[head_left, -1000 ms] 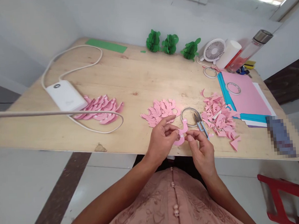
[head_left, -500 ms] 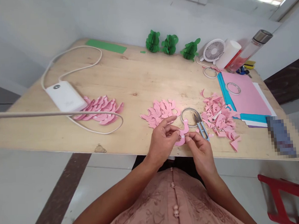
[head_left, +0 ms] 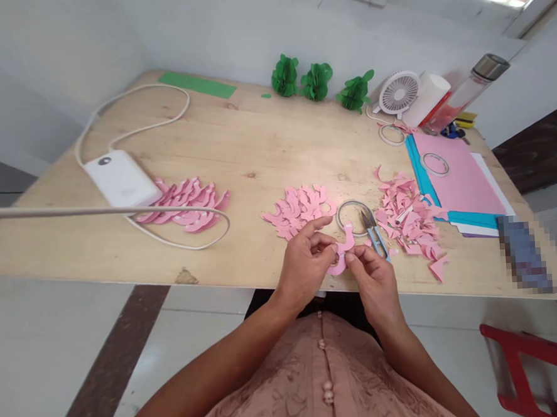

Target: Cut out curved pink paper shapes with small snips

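Note:
A curved pink paper cutout (head_left: 348, 237) is pinched between my two hands near the table's front edge. My left hand (head_left: 307, 260) grips it from the left with thumb and fingertips. On its right side my right hand (head_left: 371, 278) holds it in a pinch; fingers cover part of the paper. Just beyond the hands lie a tape roll (head_left: 341, 212) and blue-handled thread snips (head_left: 377, 235). A pile of pink cutouts (head_left: 301, 204) sits behind my left hand, and pink paper scraps (head_left: 408, 216) are heaped to the right.
At left, a white power bank (head_left: 123, 180) with a looping cable lies beside more pink pieces (head_left: 196, 207). Green paper figures (head_left: 315, 82), a small fan (head_left: 398, 93) and a bottle (head_left: 463, 96) stand at the back. Coloured sheets (head_left: 470, 184) lie right; a red stool (head_left: 532, 350) stands below.
The pink cutout has shifted very slightly to the right between my fingers. Both hands keep their pinch, and the things on the table have not moved.

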A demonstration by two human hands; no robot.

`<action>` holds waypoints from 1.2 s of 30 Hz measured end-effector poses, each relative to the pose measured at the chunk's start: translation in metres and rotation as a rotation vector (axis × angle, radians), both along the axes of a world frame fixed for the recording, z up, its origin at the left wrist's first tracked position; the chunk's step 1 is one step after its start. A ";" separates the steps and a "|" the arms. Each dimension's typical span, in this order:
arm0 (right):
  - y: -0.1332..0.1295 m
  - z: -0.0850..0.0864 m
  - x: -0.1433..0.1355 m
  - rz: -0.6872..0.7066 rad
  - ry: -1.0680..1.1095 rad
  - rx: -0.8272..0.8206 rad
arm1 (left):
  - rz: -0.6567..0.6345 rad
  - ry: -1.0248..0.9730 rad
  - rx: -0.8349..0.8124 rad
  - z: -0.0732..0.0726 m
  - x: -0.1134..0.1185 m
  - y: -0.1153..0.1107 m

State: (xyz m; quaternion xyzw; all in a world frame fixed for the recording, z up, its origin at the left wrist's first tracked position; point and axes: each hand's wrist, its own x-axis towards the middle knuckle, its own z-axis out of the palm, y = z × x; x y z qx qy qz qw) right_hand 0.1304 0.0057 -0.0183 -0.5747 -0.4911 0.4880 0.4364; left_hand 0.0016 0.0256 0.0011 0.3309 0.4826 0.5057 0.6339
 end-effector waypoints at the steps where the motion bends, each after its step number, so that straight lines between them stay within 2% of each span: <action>1: 0.000 0.000 0.000 0.001 -0.003 -0.002 | -0.002 0.001 0.005 0.000 0.000 0.000; 36: 0.000 0.001 0.003 -0.021 -0.122 0.048 | -0.035 0.087 0.096 -0.004 0.002 -0.001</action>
